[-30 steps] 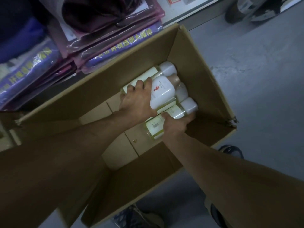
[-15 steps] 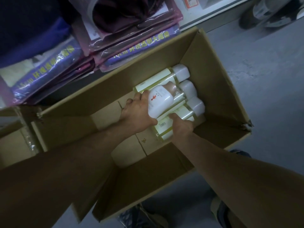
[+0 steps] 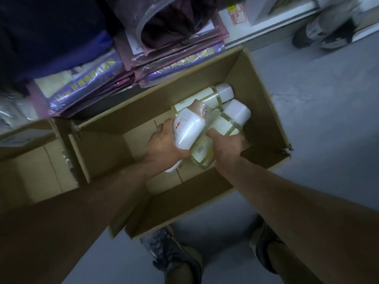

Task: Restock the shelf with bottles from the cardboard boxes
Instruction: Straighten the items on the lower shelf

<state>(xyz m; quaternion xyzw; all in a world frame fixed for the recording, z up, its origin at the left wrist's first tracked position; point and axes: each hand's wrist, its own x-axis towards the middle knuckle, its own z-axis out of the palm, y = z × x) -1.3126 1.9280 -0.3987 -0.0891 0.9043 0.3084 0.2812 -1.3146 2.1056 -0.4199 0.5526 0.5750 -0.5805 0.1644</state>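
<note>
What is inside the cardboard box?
White-capped bottles lie at one end. The left hand grips a white bottle; the right hand grips a labelled bottle. Anything beneath them is hidden.

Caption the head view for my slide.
Left hand grips a white bottle, right hand a yellowish bottle, inside an open box.

One head cam, wide-angle, pointing steeply down. Sits close over the box [image 3: 264,103]; shoes [image 3: 172,251] at the bottom edge.

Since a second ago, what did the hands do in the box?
The left hand lifted the white bottle higher. The right hand began raising the green-labelled bottle. Both grips stayed, and the rear bottle remains in the cardboard box.
</note>
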